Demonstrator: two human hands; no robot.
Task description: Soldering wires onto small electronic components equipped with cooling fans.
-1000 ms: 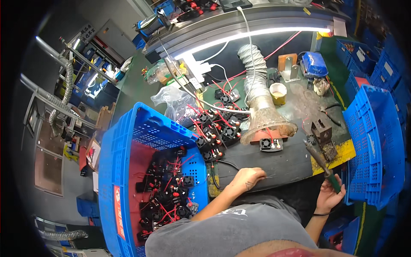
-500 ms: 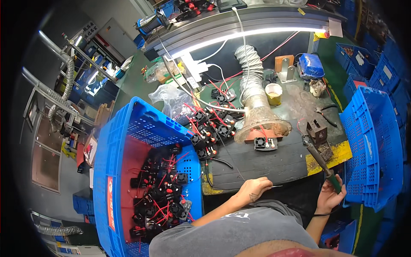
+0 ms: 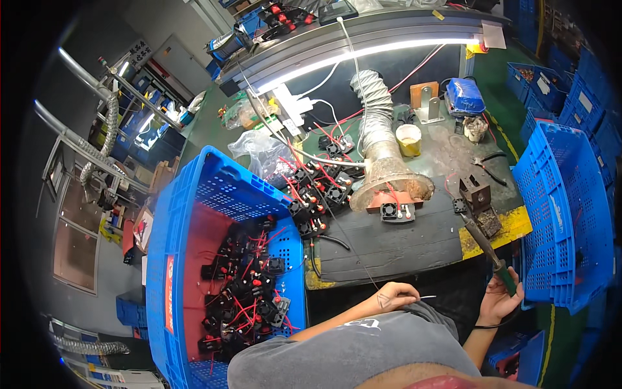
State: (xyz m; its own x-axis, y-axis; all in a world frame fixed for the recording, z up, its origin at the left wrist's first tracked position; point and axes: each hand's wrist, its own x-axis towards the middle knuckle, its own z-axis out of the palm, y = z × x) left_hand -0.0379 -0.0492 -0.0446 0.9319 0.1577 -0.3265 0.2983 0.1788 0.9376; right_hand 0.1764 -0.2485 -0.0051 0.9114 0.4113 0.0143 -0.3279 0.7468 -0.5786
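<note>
My left hand (image 3: 396, 296) is closed in front of the bench edge, pinching solder wire (image 3: 427, 297); a short pale end sticks out past the fingers, and a thin strand runs up from the hand across the bench. My right hand (image 3: 499, 299) grips the green handle of a soldering iron (image 3: 481, 238), whose metal shaft points up and away over the yellow-edged bench corner. At the iron's far end is a small dark piece I cannot make out. A small black fan with red wires (image 3: 396, 212) sits under the mouth of a fume duct (image 3: 392, 185).
A blue crate (image 3: 188, 214) full of wired fans stands left; another blue crate (image 3: 551, 220) stands right. Several fans (image 3: 314, 194) lie piled beside the duct. A metal block (image 3: 476, 194), a yellowish cup (image 3: 409, 141) and pliers (image 3: 490, 167) are on the bench.
My left hand has moved slightly down and right, toward my body, with the solder wire. The right hand and iron stay nearly in place; the whole view has shifted a little.
</note>
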